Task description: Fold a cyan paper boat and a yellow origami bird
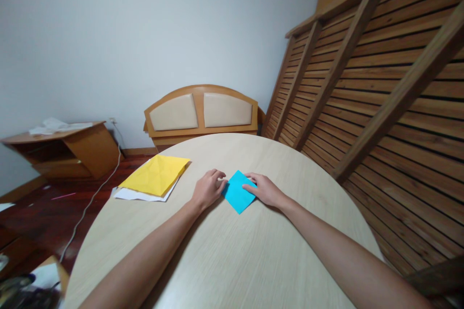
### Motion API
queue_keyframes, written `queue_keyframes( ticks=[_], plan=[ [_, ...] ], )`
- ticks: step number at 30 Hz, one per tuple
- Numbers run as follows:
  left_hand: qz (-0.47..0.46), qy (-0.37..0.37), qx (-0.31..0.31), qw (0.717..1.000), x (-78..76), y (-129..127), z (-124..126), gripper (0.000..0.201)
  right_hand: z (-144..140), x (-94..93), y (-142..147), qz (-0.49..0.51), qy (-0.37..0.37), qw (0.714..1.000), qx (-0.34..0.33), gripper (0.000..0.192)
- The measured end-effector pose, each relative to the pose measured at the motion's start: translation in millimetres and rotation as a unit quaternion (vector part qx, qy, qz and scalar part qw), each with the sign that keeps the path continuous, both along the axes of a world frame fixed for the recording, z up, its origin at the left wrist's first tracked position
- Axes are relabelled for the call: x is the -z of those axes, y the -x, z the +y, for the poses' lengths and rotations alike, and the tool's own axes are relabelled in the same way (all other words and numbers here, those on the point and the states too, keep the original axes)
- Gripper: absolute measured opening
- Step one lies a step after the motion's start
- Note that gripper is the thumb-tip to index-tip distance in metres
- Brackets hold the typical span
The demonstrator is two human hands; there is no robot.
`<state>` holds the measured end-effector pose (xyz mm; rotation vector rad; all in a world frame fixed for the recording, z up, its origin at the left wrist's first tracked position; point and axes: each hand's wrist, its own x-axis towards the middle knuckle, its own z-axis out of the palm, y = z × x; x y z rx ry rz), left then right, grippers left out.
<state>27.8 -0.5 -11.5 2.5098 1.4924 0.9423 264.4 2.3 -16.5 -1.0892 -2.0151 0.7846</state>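
A square of bright blue paper (pixel 238 198) lies on the round table, turned so that one corner points towards me. My right hand (pixel 266 189) grips its right side, thumb on top and fingers at the far edge. At the left corner, my left hand (pixel 210 188) has its fingers curled and its thumb side against the paper. The exact contact under the left fingers is partly hidden.
Yellow paper (pixel 155 176) with crease lines rests over white paper (pixel 143 196) on the table's left side. Beyond the pale round table (pixel 232 142) stands a padded headboard (pixel 201 111). A slatted wooden frame (pixel 362 101) leans at right. A cable (pixel 92 198) crosses the floor at left.
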Motion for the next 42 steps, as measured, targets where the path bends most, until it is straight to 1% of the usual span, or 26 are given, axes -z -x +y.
queue_keyframes(
  ticks=[2, 4, 6, 7, 9, 12, 14, 16, 20, 23, 25, 29, 31, 33, 34, 35, 37, 39, 40, 42],
  plan=[
    [0.009, -0.026, 0.072, 0.997, -0.3, -3, -2, 0.023, 2, 3.3, -1, -0.045, -0.033, 0.998, 0.026, 0.037],
    [0.026, -0.023, 0.14, 0.99, 1.0, -7, -4, 0.027, 2, 4.3, -1, -0.096, -0.071, 0.991, 0.06, 0.041],
    [0.051, -0.011, 0.172, 0.984, 2.9, -10, -4, 0.029, 1, 2.7, 0, -0.141, -0.115, 0.98, 0.084, 0.043],
    [0.061, -0.003, 0.18, 0.982, 3.6, -11, -4, 0.029, 0, 1.3, 2, -0.158, -0.136, 0.974, 0.084, 0.042],
    [0.07, 0.012, 0.19, 0.979, 4.0, -11, -5, 0.029, -4, -1.5, 6, -0.178, -0.16, 0.969, 0.059, 0.039],
    [0.067, 0.023, 0.21, 0.975, 2.0, -9, -5, 0.03, -12, -2.5, 13, -0.193, -0.144, 0.971, 0.004, 0.044],
    [0.063, 0.025, 0.228, 0.971, 0.1, -8, -5, 0.033, -15, -0.4, 16, -0.212, -0.108, 0.971, -0.029, 0.053],
    [0.061, 0.026, 0.243, 0.968, -1.2, -7, -5, 0.035, -15, 2.2, 15, -0.235, -0.071, 0.969, -0.042, 0.062],
    [0.075, 0.027, 0.246, 0.966, -0.1, -6, -1, 0.036, -11, 3.5, 7, -0.262, -0.04, 0.963, -0.036, 0.072],
    [0.096, 0.023, 0.225, 0.969, 4.5, -4, 4, 0.036, -10, 1.1, 3, -0.28, -0.031, 0.959, -0.026, 0.075],
    [0.101, 0.017, 0.191, 0.976, 9.1, -1, 8, 0.036, -11, -0.6, 2, -0.291, -0.024, 0.956, -0.017, 0.08],
    [0.094, 0.01, 0.088, 0.992, 15.0, 8, 15, 0.033, -13, -1.6, 2, -0.304, -0.012, 0.952, -0.004, 0.09],
    [0.088, 0.001, 0.047, 0.995, 13.7, 12, 16, 0.029, -13, -0.6, 3, -0.309, -0.009, 0.951, 0.002, 0.093],
    [0.078, -0.011, 0.028, 0.996, 10.0, 11, 13, 0.027, -12, 0.8, 3, -0.311, -0.007, 0.95, 0.011, 0.094],
    [0.07, -0.016, 0.028, 0.997, 7.9, 9, 11, 0.029, -12, 1.5, 3, -0.31, -0.008, 0.951, 0.016, 0.094],
    [0.063, -0.014, 0.042, 0.997, 6.1, 7, 9, 0.031, -12, 2.1, 4, -0.308, -0.009, 0.951, 0.021, 0.094],
    [0.067, 0.007, 0.116, 0.991, 4.1, 0, 3, 0.037, -12, 2.6, 5, -0.309, -0.009, 0.951, 0.026, 0.093],
    [0.09, 0.038, 0.198, 0.975, 4.5, -6, -1, 0.041, -12, 2.2, 5, -0.317, -0.008, 0.948, 0.026, 0.09],
    [0.101, 0.048, 0.21, 0.971, 5.2, -8, -2, 0.042, -12, 1.6, 5, -0.323, -0.006, 0.946, 0.024, 0.09],
    [0.122, 0.072, 0.207, 0.968, 6.9, -9, -2, 0.045, -12, 0.1, 4, -0.336, -0.001, 0.942, 0.018, 0.092]
  ],
)
